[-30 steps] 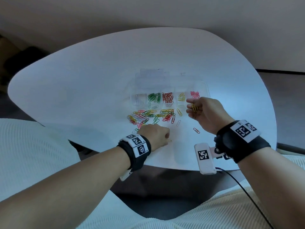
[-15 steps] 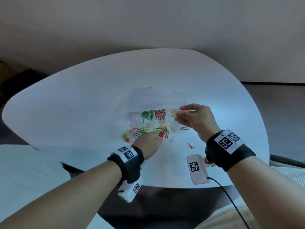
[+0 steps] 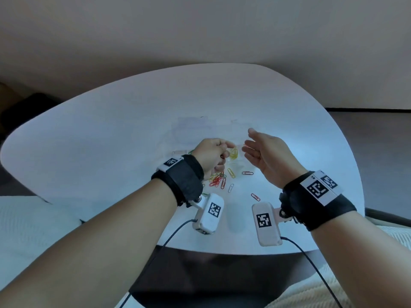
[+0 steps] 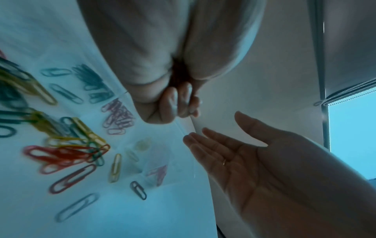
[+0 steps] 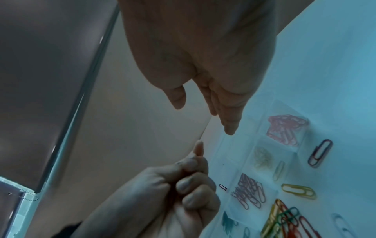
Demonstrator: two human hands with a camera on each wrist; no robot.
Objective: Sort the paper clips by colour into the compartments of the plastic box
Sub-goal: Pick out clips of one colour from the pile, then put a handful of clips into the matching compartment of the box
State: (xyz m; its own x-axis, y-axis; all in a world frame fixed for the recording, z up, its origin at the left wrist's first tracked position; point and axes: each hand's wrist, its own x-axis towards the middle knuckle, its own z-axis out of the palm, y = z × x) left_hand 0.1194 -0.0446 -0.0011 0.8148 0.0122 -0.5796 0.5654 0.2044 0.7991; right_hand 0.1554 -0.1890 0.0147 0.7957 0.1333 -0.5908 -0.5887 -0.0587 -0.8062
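The clear plastic box (image 5: 236,145) lies on the white table (image 3: 111,134), with pink clips (image 5: 284,128), pale yellow clips (image 5: 263,157), red clips (image 5: 249,191) and green clips (image 5: 227,223) in separate compartments. My left hand (image 3: 222,150) hovers over the box with its fingers curled tight. A dark red clip end (image 5: 222,187) shows beside them. My right hand (image 3: 248,140) is held up just to the right, palm facing left, fingers straight and empty. A loose mixed pile of clips (image 3: 216,180) lies in front of the box.
Single clips lie apart from the pile: a yellow one (image 3: 231,173), a dark red one (image 3: 247,173), a pale one (image 3: 230,187) and a red one (image 3: 255,196). The table's near edge (image 3: 222,252) is close behind my wrists. A beige wall stands beyond the table.
My left hand has lifted off the loose pile and moved up over the box. My right hand, pinched at the box before, has spread its fingers and drawn back right.
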